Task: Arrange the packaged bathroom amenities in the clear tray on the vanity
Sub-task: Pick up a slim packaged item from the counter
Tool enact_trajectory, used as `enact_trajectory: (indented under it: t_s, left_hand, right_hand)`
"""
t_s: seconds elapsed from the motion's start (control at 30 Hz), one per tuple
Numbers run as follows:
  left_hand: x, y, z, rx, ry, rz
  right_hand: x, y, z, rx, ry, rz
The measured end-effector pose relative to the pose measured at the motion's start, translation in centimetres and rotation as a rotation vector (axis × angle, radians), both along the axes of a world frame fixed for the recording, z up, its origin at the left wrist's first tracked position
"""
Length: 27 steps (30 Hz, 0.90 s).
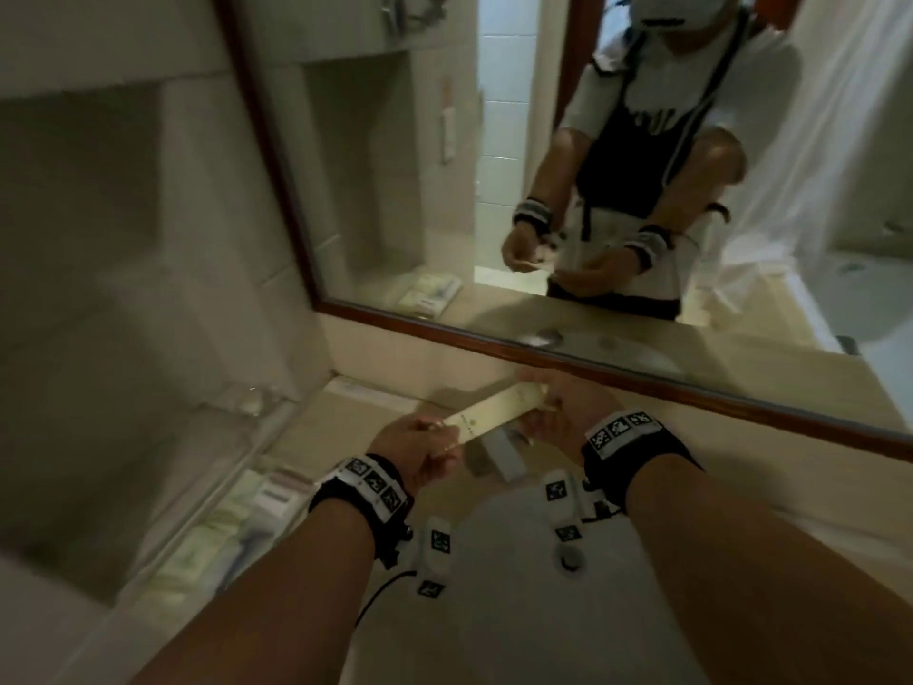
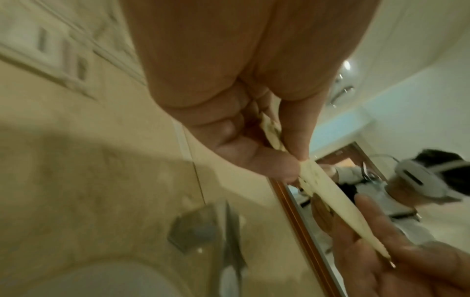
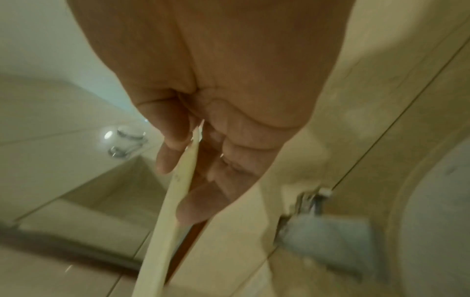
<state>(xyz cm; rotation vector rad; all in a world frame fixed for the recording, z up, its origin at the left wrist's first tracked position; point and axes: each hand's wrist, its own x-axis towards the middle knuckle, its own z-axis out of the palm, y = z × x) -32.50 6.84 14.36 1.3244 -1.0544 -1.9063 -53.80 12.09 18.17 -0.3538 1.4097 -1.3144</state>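
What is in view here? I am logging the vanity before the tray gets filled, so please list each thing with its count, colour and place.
long flat packet: one, cream, held in the air between both hands over the back of the vanity
clear tray: one, transparent, at the left end of the counter by the wall
packets in the tray: several, pale green and white, exact count too blurred to tell
vanity counter: one, beige stone
sink: one, white, below the wrists
faucet: one, silver, behind the sink
mirror: one, brown wooden frame, on the wall behind
left hand: fingers pinch the packet's near end
right hand: fingers hold the far end
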Motion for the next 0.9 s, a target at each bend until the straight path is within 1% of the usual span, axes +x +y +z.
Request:
enact_trajectory:
  t_s: [0.07, 0.13, 0.27, 0.33, 0.43, 0.53, 0.6, 0.67, 0.8, 0.87, 0.9]
  left_hand:
    - [4.5, -1.0, -0.5, 0.004, -0.031, 0.091]
    - [9.3, -1.8, -1.3, 0.011, -0.057, 0.173]
    - [17.7, -2.6, -3.4, 0.081, -0.076, 0.324]
    - [21.8, -2.5, -4.8, 0.112, -0.073, 0.387]
    - [27.2, -1.9, -6.8, 0.173, -0.059, 0.505]
    - [32.2, -1.3, -9.1, 0.245, -0.061, 0.584]
    - [34.6, -1.1, -10.7, 0.275, -0.107, 0.633]
    - [36.7, -1.5, -12.4, 0.311, -0.187, 0.658]
    - [38.2, -2.8, -14.5, 0.381, -0.318, 0.591]
    - [38.1, -3.3, -15.5, 0.334, -0.411, 0.547]
    - [38.0, -3.6, -16.2, 0.275, -0.48, 0.506]
  right_hand:
    - [4.1, -3.0, -0.5, 0.0, 0.008, 0.092]
    - [8.7, -5.9, -1.9, -0.028, 0.019, 0.212]
    - [16.9, -9.9, -5.1, -0.066, 0.062, 0.381]
    - [21.0, -11.4, -7.0, -0.053, 0.094, 0.451]
    - [26.6, -13.1, -9.6, -0.007, 0.128, 0.505]
    - [32.2, -14.3, -12.3, 0.068, 0.239, 0.586]
    - [34.7, -14.9, -14.1, 0.091, 0.277, 0.628]
    - [36.6, -15.6, -16.2, 0.114, 0.259, 0.629]
    - [38.6, -16.6, -17.8, 0.178, 0.253, 0.533]
    - [39.0, -17.5, -18.5, 0.204, 0.261, 0.498]
    - [39.2, -17.9, -18.7, 0.209, 0.275, 0.486]
